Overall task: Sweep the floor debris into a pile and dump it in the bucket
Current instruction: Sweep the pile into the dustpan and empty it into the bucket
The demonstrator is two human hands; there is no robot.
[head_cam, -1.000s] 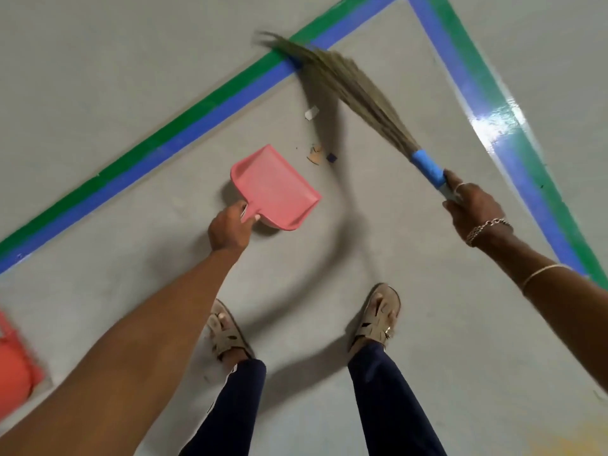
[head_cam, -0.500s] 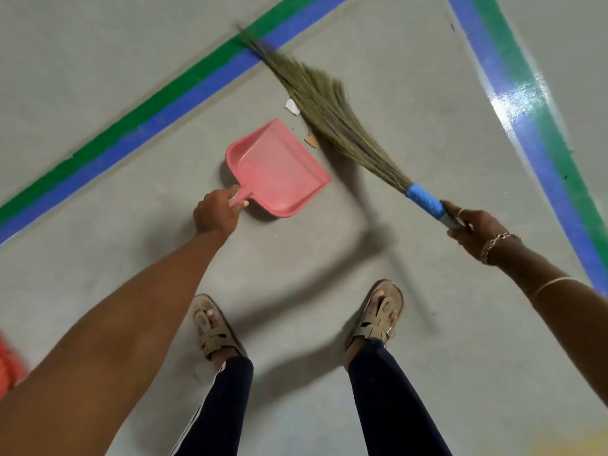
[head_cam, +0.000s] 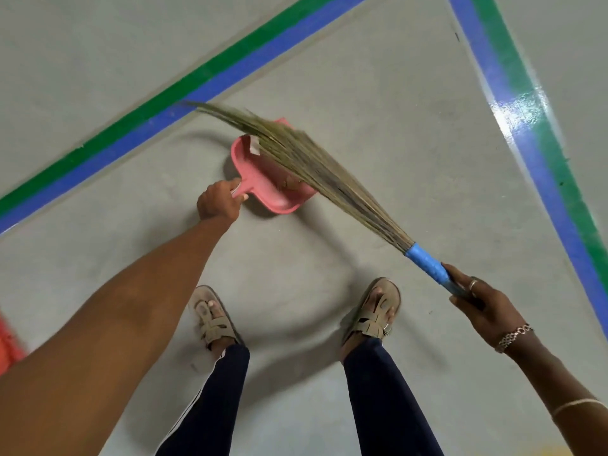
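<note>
The grey floor (head_cam: pixel 378 103) where I stand carries two green-and-blue bands: the left band (head_cam: pixel 184 90) runs diagonally, the right band (head_cam: pixel 539 166) hugs the edge, with glare (head_cam: pixel 513 110) on its paint.

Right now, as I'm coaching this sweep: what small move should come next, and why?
Probably the right hand should lift the broom off the pink dustpan while the left hand tips it back. A white scrap and brown debris already lie inside, and the bristles cover its mouth.
</note>
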